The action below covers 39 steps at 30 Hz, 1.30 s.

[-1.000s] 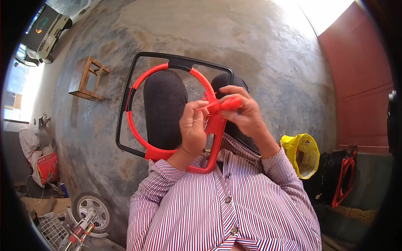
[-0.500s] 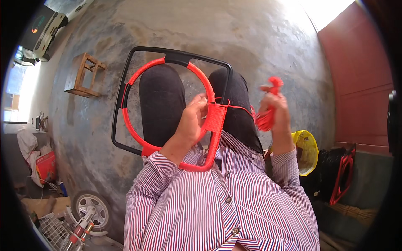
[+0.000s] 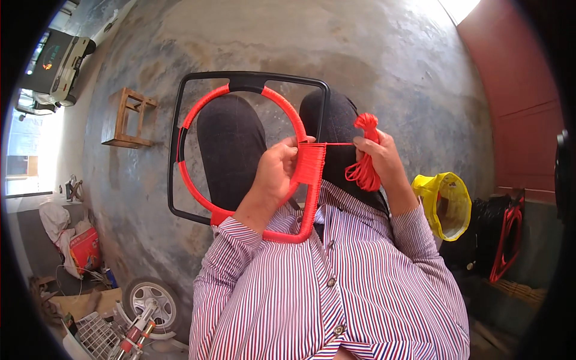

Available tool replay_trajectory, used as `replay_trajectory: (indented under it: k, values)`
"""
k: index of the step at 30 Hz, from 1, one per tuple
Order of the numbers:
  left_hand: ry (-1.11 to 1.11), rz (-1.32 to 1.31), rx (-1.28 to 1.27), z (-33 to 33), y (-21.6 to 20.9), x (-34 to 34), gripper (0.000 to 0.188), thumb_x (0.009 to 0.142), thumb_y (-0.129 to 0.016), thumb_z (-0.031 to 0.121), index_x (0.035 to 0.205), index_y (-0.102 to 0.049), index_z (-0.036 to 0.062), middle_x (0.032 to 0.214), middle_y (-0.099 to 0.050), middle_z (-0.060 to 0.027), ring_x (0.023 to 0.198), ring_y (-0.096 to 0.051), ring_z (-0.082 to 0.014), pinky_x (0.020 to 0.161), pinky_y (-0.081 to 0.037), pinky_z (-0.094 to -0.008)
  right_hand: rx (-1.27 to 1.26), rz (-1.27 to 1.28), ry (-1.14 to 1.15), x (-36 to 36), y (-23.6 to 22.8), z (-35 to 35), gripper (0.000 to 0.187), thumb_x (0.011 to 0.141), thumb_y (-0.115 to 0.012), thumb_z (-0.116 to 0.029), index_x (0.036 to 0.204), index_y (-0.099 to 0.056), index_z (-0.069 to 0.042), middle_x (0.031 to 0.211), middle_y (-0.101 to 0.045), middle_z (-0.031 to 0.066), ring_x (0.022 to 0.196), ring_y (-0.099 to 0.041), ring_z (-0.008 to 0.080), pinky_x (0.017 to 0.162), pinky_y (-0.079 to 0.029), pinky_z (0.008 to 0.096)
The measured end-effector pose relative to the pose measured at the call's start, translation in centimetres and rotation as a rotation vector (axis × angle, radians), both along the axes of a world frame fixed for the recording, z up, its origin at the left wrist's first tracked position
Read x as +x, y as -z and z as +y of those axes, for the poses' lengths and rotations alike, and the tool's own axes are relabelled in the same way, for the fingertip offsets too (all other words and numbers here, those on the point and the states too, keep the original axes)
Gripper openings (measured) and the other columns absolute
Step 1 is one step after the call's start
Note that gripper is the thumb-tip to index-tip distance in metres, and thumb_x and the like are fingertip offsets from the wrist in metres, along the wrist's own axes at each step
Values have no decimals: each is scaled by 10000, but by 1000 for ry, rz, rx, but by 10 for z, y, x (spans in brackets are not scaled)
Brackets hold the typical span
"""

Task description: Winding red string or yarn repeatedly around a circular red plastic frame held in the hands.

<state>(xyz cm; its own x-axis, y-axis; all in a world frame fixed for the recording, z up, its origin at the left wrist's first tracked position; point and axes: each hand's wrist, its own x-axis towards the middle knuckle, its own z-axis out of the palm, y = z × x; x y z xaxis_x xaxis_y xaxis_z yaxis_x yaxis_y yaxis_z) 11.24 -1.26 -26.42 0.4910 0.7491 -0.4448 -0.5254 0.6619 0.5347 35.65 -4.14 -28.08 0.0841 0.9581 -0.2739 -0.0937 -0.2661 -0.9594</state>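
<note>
A black squared frame (image 3: 173, 150) with a round inner ring lies across my thighs. Red cord (image 3: 311, 165) is wound closely over much of the ring and over the frame's near right part, while bare black sections show at the top and left. My left hand (image 3: 278, 168) grips the ring's right side, thumb by the wrapped band. In my right hand (image 3: 383, 157), off to the right, a bundle of red cord (image 3: 362, 171) is held, its loops hanging below the fingers. One taut strand (image 3: 339, 144) runs straight from the wrapped band to that hand.
A small wooden stool (image 3: 129, 117) stands at the far left. To my right are a yellow bag-like container (image 3: 444, 207) and more black frames with red edging (image 3: 509, 237). A wheel (image 3: 151, 305) lies near left, beside a red-and-white sack (image 3: 84, 249).
My right hand has moved left, closer to the frame, with the cord bundle. The strand, slack and curved before, is now pulled straight. My left hand keeps its grip.
</note>
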Motion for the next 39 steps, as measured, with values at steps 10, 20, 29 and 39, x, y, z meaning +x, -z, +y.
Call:
replay_trajectory:
  k: [10, 20, 29, 39]
  values:
    - [-45, -12, -11, 0, -5, 5, 262, 835, -465, 66, 1045, -593, -25, 946, -674, -132, 887, -686, -251, 856, -577, -428, -5, -4, -37, 1, 4, -13, 96, 863, -663, -96, 803, -600, -54, 648, -574, -15, 580, -520, 66, 543, -410, 237]
    - [-42, -62, -35, 6, -9, 2, 266, 812, -476, 57, 1042, -584, -19, 944, -673, -142, 875, -691, -273, 838, -584, -445, -41, 98, -62, 17, 8, -16, 138, 914, -650, -162, 930, -629, -27, 725, -599, -7, 648, -559, 80, 613, -444, 232]
    - [-82, -146, -85, 1, 0, -1, 259, 835, -498, 55, 1072, -576, -14, 951, -673, -146, 869, -692, -284, 841, -580, -478, 22, 746, 736, 172, 132, -61, 228, 972, -593, -252, 1115, -629, -78, 962, -688, 59, 860, -670, 205, 758, -552, 368]
    - [1, -171, -69, -4, -6, -1, 201, 871, -485, 63, 1063, -528, 21, 973, -640, -116, 922, -657, -249, 856, -552, -424, 1, 864, 974, 220, 213, -35, 265, 1011, -487, -322, 1054, -567, -73, 990, -680, 127, 849, -670, 294, 761, -575, 457]
